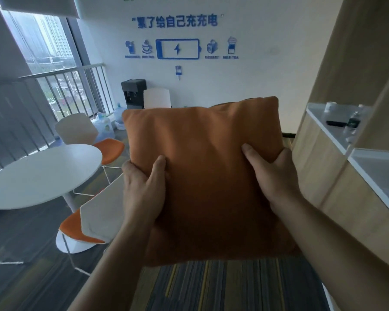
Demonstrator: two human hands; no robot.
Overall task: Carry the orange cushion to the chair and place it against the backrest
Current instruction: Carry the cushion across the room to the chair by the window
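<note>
Two hands clamped on orange cushion [202, 167] | chair [92, 221], round table [38, 173] left

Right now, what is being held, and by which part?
The orange cushion, held off the floor by both side edges: left hand and right hand.

Office break lounge: water dispenser [133, 93], round table [38, 176].

The 2 forearms are bare from the frame's lower edge to the left hand [144, 189] and right hand [276, 173], neither showing any sleeve.
</note>
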